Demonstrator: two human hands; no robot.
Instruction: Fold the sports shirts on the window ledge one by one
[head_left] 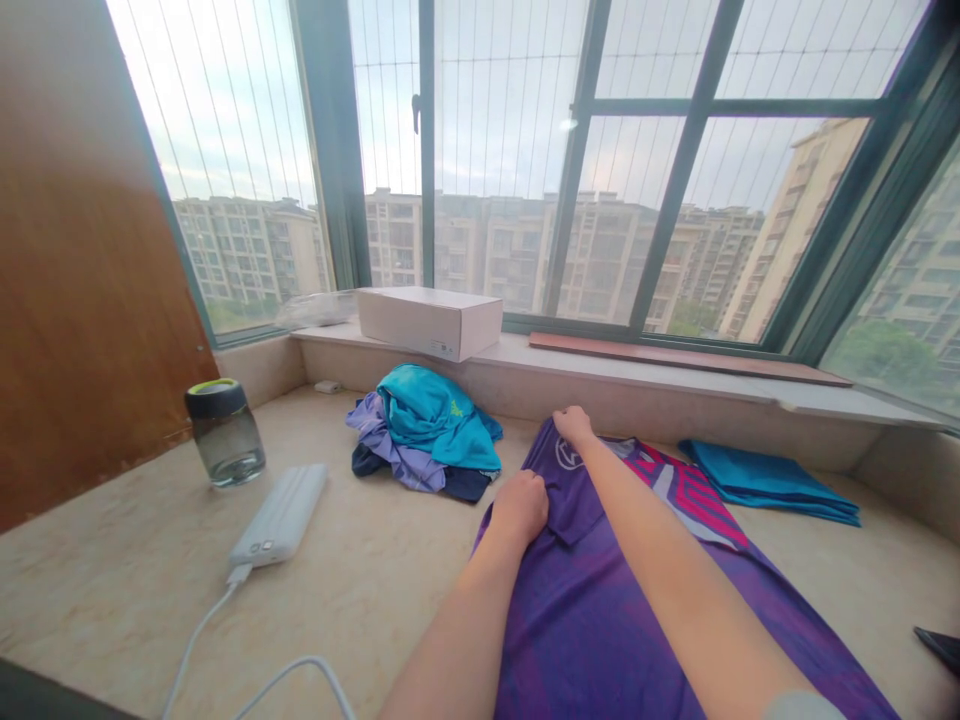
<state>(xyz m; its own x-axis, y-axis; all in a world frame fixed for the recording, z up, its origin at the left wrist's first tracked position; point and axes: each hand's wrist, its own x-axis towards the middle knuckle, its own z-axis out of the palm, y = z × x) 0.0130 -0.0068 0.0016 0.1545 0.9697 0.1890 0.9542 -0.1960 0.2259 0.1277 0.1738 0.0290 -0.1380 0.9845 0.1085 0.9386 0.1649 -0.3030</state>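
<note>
A purple shirt (592, 610) with a pink and grey pattern lies spread over the stone counter, running toward me. My left hand (521, 505) is closed on its left edge, lower down. Farther away, my right hand (574, 425) pinches the shirt's upper left part, beside a pale round logo. My right forearm crosses over the shirt and hides some of it. Left of the shirt sits a crumpled pile of clothes, with a teal garment (431, 415) on top of lavender and dark navy ones. To the right rests a folded teal garment (772, 482).
On the left stand a clear bottle (229, 445) with a dark lid and a white power bank (281, 520) with its cable (199, 625) trailing to the front. A white box (431, 320) and a reddish-brown board (675, 357) lie on the window ledge. A dark object (939, 645) shows at the right edge.
</note>
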